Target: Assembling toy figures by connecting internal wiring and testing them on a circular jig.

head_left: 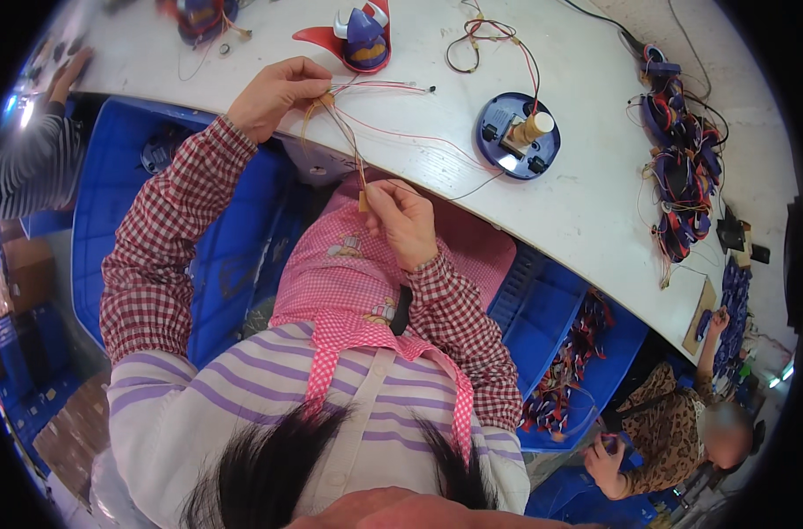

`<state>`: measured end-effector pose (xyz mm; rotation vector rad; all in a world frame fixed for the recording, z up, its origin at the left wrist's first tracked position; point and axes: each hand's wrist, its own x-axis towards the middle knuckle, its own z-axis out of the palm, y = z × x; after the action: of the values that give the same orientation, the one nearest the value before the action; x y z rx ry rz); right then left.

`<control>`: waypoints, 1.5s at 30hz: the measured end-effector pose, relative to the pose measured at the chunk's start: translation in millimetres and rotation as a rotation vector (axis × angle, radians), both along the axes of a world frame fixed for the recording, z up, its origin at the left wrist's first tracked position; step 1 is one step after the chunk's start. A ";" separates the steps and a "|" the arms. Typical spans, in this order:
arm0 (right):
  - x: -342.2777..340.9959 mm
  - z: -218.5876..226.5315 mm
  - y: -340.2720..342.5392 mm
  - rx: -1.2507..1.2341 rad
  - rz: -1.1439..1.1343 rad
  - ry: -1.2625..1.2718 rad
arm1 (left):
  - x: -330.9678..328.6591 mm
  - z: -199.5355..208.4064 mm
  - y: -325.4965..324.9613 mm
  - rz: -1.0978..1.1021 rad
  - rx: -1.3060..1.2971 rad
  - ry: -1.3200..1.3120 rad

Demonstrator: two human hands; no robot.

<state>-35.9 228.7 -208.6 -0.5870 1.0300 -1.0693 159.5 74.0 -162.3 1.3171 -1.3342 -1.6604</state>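
Observation:
My left hand [287, 93], above the table's front edge, pinches a bundle of thin wires [344, 130] in its fingertips. The wires run down to my right hand [403, 219], whose thumb and finger close on their lower end beside a small tan piece [363, 201]. Dark-tipped red and white leads [401, 85] stick out to the right of the left hand. A thin red wire stretches across to a round blue plastic housing [519, 164], which lies open on the table with a tan cylindrical part standing in it. Beyond my left hand stands a blue horned toy figure [364, 40] with red parts.
Blue bins stand left [93, 220] and right [626, 348] under the white table [587, 212]; the right one holds wired parts. Several wired blue assemblies [679, 159] are heaped along the table's right side. Co-workers sit at the far left [36, 163] and lower right [675, 414].

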 end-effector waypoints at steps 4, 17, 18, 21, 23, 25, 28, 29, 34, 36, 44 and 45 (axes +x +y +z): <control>0.0 -1.9 0.2 -0.007 -0.009 0.004 | -2.1 -3.7 1.6 -0.010 -0.069 -0.064; 3.4 -8.5 -0.6 0.009 -0.002 -0.026 | -4.8 -2.0 27.9 0.020 -0.625 -0.508; 3.9 -9.3 -0.7 0.017 -0.002 -0.028 | -5.2 1.2 38.4 0.061 -0.752 -0.579; 2.4 -14.3 -0.3 0.016 -0.007 -0.031 | -5.4 1.7 95.1 0.244 -0.768 -0.532; 2.8 -16.0 -2.5 0.012 -0.010 -0.031 | -8.4 -34.0 136.3 0.340 -0.509 -0.330; 4.5 -15.6 -4.3 -0.002 0.001 -0.040 | -20.0 -68.4 152.8 0.468 -0.293 -0.314; 5.1 -14.9 -0.4 -0.012 0.036 -0.062 | -13.1 -127.0 127.2 0.511 -0.566 -0.435; 3.9 -14.9 -1.7 -0.016 0.039 -0.059 | -14.2 -134.7 123.5 0.516 -0.569 -0.431; 5.1 -13.0 -0.9 0.016 -0.010 -0.062 | -8.9 -143.1 110.5 0.372 -0.128 0.011; 5.0 -15.1 5.7 0.025 -0.046 -0.074 | -9.2 -126.8 119.4 0.350 -0.014 0.115; 15.7 75.1 -22.2 -0.957 0.100 1.128 | -13.4 -78.8 159.4 0.287 -0.458 -0.224; 27.6 79.3 -48.6 -1.011 0.036 1.150 | -17.7 -74.9 157.5 0.265 -0.547 -0.253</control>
<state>-8.3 180.1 -129.3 -2.2008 1.3578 -1.1747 141.8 231.5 -237.1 1.3171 -1.5378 -0.8830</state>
